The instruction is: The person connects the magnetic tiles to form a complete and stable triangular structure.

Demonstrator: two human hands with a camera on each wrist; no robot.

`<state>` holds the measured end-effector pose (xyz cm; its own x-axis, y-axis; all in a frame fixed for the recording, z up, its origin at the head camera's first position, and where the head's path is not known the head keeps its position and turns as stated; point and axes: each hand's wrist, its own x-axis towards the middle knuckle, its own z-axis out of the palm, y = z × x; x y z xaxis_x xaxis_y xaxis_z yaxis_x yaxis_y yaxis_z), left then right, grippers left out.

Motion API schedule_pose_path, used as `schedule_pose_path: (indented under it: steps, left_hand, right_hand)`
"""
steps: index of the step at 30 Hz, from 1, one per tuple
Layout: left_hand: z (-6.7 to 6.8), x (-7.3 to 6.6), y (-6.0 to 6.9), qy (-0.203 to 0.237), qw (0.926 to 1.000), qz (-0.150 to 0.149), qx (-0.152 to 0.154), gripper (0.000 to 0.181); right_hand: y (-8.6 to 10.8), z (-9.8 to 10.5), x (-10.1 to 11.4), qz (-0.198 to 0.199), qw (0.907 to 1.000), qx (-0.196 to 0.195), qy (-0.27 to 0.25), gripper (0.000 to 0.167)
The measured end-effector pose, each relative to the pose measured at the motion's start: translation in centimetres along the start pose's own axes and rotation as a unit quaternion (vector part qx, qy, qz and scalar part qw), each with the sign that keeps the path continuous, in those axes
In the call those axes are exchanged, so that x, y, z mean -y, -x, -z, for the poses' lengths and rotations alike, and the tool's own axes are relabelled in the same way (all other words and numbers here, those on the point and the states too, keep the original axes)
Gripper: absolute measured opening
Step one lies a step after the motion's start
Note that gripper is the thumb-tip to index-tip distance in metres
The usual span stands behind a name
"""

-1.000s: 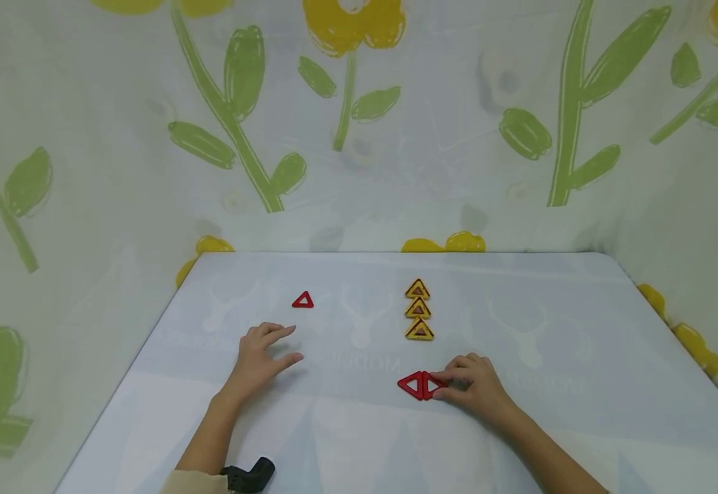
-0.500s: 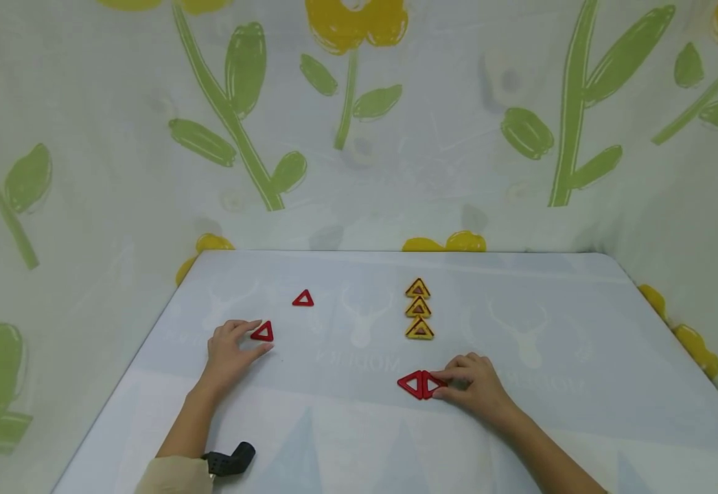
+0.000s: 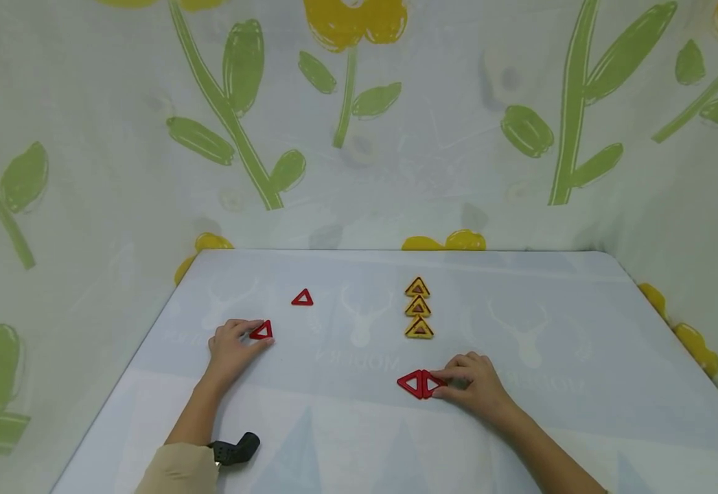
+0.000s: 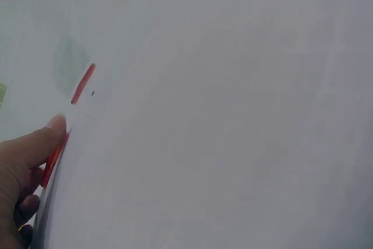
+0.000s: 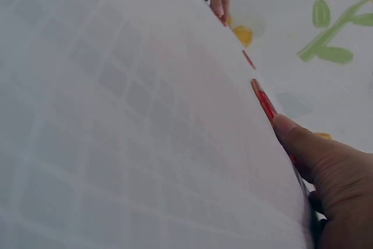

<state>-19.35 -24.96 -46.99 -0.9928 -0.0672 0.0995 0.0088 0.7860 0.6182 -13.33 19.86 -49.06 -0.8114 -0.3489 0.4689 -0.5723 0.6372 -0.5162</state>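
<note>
At the left of the table, my left hand [image 3: 232, 351] pinches a red open-centred triangle tile [image 3: 263, 331] between thumb and fingers. The left wrist view shows this tile [image 4: 56, 161] edge-on under the thumb. A second red triangle [image 3: 302, 298] lies a little farther back, apart from the hand. Nearer the front, two red triangles lie base to base as a diamond. My right hand [image 3: 478, 386] holds the right one [image 3: 434, 384] between thumb and finger, its tip partly covered; the left one [image 3: 411, 384] touches it.
Three yellow triangles [image 3: 419, 307] with dark centres stand in a column behind the diamond. A pale patterned cloth covers the table [image 3: 359, 439]. Flower-printed fabric [image 3: 427, 137] rises along the back and sides. A black wrist device [image 3: 235, 449] sits on the left forearm.
My left hand has moved left from near the back red triangle, and its thumb and fingers have closed on another red triangle. The right hand and the diamond have stayed still.
</note>
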Motion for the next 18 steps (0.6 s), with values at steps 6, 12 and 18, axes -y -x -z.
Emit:
schedule_pose_path:
  steps: [6,12,18]
  left_hand:
    - [-0.24,-0.47,0.07,-0.007,0.9998,0.011,-0.012,0.048]
    - [-0.63,-0.40,0.12,-0.008,0.9999,0.009,-0.008,0.048]
    - [-0.89,-0.73,0.10,-0.004,1.0000,-0.005,0.002,0.048]
  right_hand:
    - [0.13,0.03,0.04,0.002,1.0000,-0.001,0.000,0.028]
    - [0.12,-0.02,0.08,0.001,1.0000,-0.001,-0.001,0.027]
    - [-0.01,-0.01,-0.02,0.006,0.9999,-0.003,-0.009,0.026]
